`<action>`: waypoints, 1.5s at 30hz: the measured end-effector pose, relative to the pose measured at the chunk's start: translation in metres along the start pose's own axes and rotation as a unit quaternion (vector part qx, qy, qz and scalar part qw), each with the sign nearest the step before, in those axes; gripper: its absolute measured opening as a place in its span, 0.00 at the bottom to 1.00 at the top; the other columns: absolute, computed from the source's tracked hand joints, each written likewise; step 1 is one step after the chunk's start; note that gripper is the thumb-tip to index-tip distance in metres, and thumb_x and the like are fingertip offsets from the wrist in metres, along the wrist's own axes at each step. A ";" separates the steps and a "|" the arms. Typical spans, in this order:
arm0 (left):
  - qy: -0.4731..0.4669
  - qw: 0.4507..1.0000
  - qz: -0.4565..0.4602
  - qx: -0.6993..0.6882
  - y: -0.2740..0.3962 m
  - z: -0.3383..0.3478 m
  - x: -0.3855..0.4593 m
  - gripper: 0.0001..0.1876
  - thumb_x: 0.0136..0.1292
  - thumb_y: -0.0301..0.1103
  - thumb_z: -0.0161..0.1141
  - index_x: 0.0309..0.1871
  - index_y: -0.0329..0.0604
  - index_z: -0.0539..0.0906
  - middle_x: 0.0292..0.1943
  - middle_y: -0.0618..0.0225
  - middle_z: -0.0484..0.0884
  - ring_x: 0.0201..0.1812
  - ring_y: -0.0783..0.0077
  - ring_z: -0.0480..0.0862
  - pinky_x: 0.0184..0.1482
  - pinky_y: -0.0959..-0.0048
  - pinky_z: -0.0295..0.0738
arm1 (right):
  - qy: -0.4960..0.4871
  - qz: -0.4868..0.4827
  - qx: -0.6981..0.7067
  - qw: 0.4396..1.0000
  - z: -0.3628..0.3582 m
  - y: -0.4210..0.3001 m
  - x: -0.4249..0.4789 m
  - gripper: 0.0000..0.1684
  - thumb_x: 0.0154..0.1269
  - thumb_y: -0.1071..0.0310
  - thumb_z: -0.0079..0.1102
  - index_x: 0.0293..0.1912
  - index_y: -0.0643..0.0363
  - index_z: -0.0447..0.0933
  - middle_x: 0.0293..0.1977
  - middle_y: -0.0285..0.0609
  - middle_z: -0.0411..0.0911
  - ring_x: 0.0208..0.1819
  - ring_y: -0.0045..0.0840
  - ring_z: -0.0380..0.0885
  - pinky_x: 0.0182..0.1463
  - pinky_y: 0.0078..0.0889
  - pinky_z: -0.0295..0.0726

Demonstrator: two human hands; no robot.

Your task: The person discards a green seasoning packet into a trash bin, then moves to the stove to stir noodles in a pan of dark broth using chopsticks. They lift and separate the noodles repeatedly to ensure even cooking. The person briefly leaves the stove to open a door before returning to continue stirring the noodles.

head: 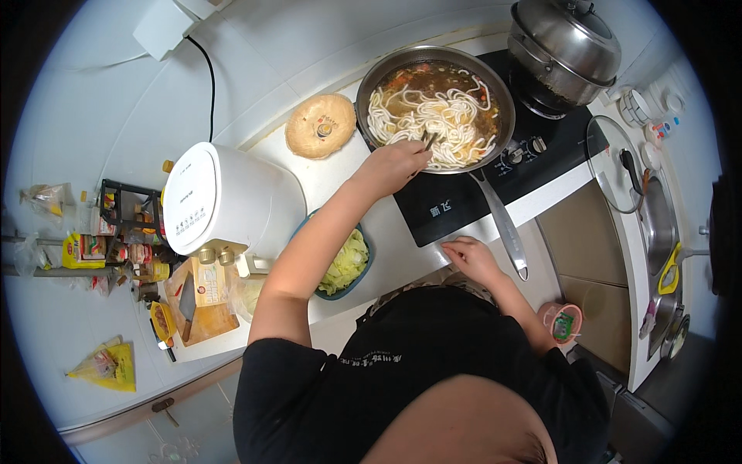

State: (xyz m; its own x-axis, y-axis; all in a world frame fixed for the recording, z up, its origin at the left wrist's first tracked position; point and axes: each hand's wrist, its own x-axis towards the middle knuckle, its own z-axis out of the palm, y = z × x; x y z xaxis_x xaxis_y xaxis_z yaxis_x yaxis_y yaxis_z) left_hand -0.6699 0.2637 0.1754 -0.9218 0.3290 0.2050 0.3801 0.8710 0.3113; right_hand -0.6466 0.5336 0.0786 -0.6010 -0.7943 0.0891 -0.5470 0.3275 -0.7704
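Observation:
My left hand (400, 165) holds dark chopsticks (430, 141), their tips among the thick white noodles (449, 119). The noodles lie in brown broth with red and orange bits, inside a wide frying pan (508, 124). This pan sits on the left part of a black cooktop (423, 214), its metal handle (503, 226) pointing toward me. At the counter's front edge, left of the handle, my right hand (474, 259) rests with its fingers drawn together and nothing visible in them. Under my left forearm, partly hidden, is a blue bowl (364, 277) of shredded lettuce (348, 261).
A lidded steel pot (559, 52) stands on the back right burner. A glass lid (608, 165) leans near the sink (661, 226). Left are a white air fryer (255, 191), a tan round item (320, 126), and a cutting board (211, 325) with a knife (188, 301).

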 end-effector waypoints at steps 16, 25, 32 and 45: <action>0.088 0.989 0.010 0.120 -0.086 -0.019 0.092 0.12 0.63 0.33 0.53 0.45 0.40 0.81 0.45 0.59 0.80 0.45 0.55 0.80 0.46 0.62 0.77 | 0.064 0.078 0.067 0.993 -0.002 0.048 -0.033 0.08 0.62 0.71 0.58 0.40 0.64 0.80 0.28 0.44 0.76 0.28 0.29 0.74 0.32 0.27 0.72; 0.073 0.970 -0.229 -0.027 -0.094 -0.089 0.071 0.14 0.60 0.38 0.60 0.43 0.37 0.84 0.36 0.55 0.84 0.39 0.60 0.84 0.45 0.69 0.77 | 0.039 0.076 0.065 0.994 -0.008 0.036 -0.020 0.09 0.63 0.70 0.57 0.41 0.62 0.81 0.29 0.44 0.77 0.28 0.30 0.75 0.32 0.27 0.73; 0.000 0.941 -0.321 -0.108 -0.071 -0.126 0.045 0.15 0.60 0.38 0.60 0.42 0.33 0.84 0.28 0.64 0.85 0.32 0.74 0.84 0.39 0.76 0.77 | 0.030 0.042 0.056 0.997 -0.013 0.011 -0.007 0.08 0.61 0.70 0.58 0.39 0.61 0.81 0.27 0.45 0.76 0.29 0.37 0.75 0.32 0.34 0.74; 0.032 0.999 0.008 0.004 -0.029 -0.064 0.018 0.09 0.63 0.33 0.58 0.41 0.38 0.83 0.37 0.56 0.82 0.40 0.57 0.81 0.43 0.67 0.77 | 0.009 0.033 0.025 0.999 -0.015 -0.009 -0.011 0.10 0.63 0.65 0.56 0.39 0.58 0.81 0.29 0.43 0.77 0.30 0.37 0.77 0.35 0.35 0.76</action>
State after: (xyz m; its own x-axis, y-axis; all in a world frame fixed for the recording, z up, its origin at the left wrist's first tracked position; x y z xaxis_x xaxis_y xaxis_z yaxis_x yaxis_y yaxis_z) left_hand -0.6923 0.2212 0.2296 -0.9091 0.3181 0.2689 0.3931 0.8688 0.3012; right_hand -0.6434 0.5471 0.0937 -0.6459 -0.7618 0.0488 -0.4769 0.3528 -0.8051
